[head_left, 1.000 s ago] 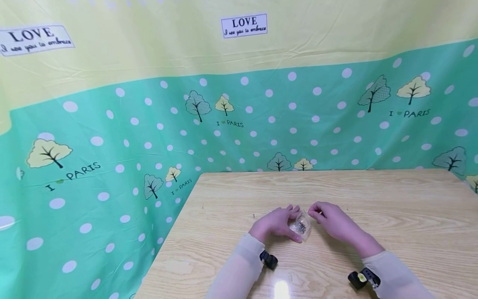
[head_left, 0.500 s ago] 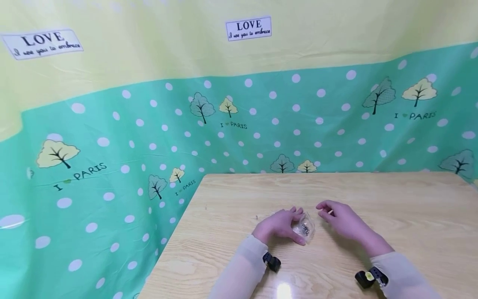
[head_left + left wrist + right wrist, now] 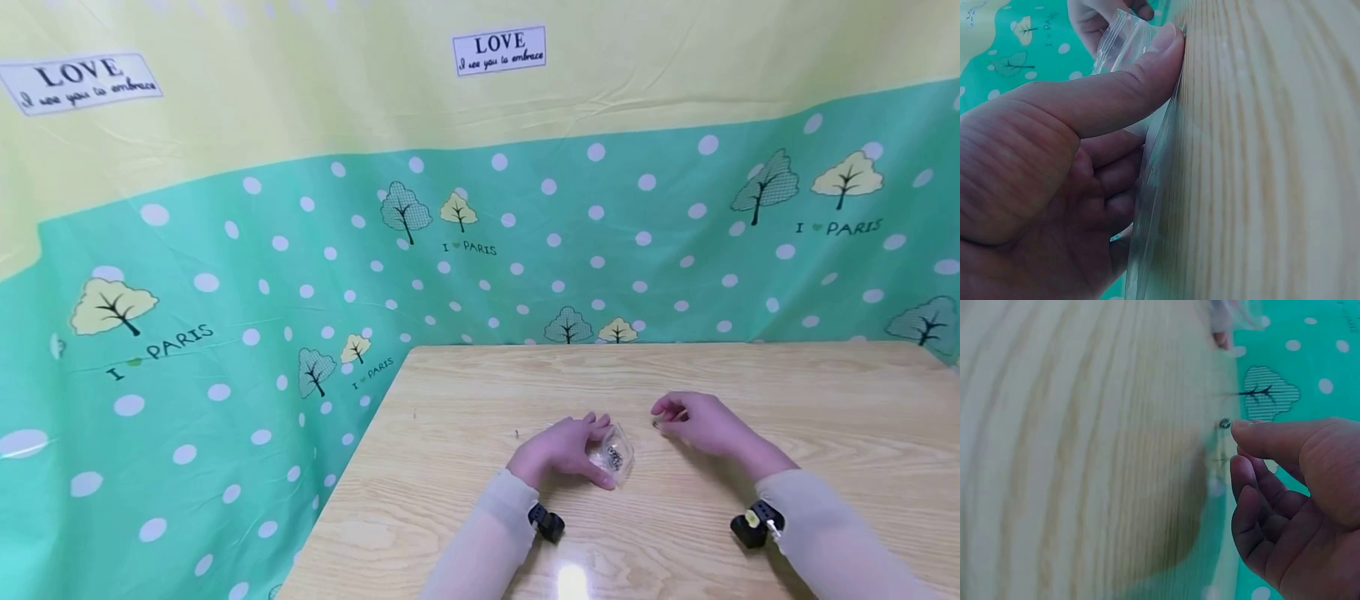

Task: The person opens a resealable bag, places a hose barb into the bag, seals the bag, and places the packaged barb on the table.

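A clear plastic zip bag [image 3: 624,468] lies on the table with several small shiny metal parts [image 3: 614,457] inside. My left hand [image 3: 564,452] holds the bag from its left side. In the left wrist view, the thumb presses on the bag's plastic [image 3: 1124,45] and the other fingers curl behind it. To the right of the bag, my right hand [image 3: 701,423] is low over the table. Between its thumb and fingertip it pinches a small dark metal ring-shaped piece [image 3: 1225,424], perhaps a nut, at the tabletop. The index finger is mostly hidden behind the thumb.
The light wooden table [image 3: 450,500] reaches back to a green and yellow printed curtain [image 3: 480,250]. A tiny dark piece [image 3: 517,433] lies left of my left hand, and a fainter speck [image 3: 415,412] is farther left.
My right hand has moved away from the bag, to the right, and a small metal piece now shows at its fingertips. The left hand stays on the bag.
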Available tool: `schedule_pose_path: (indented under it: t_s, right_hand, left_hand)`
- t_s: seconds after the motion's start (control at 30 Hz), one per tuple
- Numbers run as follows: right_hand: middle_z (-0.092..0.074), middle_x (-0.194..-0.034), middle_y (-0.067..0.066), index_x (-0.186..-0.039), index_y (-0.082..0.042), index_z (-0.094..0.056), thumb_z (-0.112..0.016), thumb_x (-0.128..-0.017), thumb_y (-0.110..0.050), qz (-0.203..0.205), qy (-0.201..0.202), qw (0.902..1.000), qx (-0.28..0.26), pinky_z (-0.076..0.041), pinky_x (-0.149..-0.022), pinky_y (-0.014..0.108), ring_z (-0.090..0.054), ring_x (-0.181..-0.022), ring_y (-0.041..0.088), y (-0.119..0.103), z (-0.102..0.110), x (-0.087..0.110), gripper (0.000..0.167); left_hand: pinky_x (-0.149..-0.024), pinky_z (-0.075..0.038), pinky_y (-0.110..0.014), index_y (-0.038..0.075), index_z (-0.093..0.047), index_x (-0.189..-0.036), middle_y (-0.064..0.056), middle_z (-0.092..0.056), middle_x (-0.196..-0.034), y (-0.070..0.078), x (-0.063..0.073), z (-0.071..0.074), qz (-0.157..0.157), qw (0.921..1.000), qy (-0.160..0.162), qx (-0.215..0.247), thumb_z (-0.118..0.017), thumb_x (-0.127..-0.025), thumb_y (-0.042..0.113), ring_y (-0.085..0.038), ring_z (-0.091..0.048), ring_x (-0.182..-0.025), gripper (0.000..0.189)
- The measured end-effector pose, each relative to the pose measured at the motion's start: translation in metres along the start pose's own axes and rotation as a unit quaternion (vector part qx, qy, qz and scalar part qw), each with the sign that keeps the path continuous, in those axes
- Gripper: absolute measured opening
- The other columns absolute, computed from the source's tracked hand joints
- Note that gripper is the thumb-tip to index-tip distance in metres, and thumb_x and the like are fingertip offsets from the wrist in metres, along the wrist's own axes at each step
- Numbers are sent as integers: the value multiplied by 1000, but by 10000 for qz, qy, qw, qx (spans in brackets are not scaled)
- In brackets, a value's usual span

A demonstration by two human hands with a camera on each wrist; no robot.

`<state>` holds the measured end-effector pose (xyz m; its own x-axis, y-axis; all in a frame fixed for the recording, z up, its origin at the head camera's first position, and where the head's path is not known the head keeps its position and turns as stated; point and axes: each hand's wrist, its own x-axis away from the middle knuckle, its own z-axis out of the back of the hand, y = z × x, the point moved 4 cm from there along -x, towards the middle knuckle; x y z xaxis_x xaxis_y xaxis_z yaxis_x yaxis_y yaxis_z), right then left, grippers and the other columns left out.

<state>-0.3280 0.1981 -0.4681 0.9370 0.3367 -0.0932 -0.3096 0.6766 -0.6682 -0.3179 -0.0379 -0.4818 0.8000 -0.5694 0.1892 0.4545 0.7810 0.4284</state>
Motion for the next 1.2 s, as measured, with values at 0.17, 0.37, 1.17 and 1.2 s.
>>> schedule_pose_path:
  t_s: [0.17,0.37,1.17,1.2]
  right_hand:
    - [-69,-98,2,-115,-2,-74,-80,-92,-7,82,-219,9997,95,-55,-82,36,-63,-91,19,7,-2,-5,24]
    - [-69,-99,1,-119,-4,-75,-82,-93,-11,187,-336,9992,57,-53,-84,39,-62,-93,18,7,-2,-9,28]
    - [-67,-100,3,-118,-5,-77,-77,-99,-15,-199,-375,9988,-255,-50,-85,38,-59,-94,19,15,-6,-5,21]
    - [-68,-100,3,-117,-5,-77,-77,-99,-15,-195,-353,9989,-224,-50,-84,38,-59,-94,19,14,-6,-4,20]
  left_hand:
    - [-130,-23,-38,22,-45,-163,11,-31,-172,1,0,0,-22,10000,8,84,-95,-79,42,-16,-25,-161,100]
    - [-130,-24,-39,24,-44,-164,10,-30,-173,-2,1,2,46,9999,-20,96,-94,-80,44,-21,-27,-160,100]
    - [-131,-22,-41,19,-46,-163,6,-29,-174,-3,-3,1,-72,9996,-113,255,-94,-82,41,-24,-24,-161,97]
    - [-131,-22,-41,19,-46,-163,6,-29,-174,-3,-3,2,-76,9996,-113,266,-94,-82,41,-25,-24,-161,97]
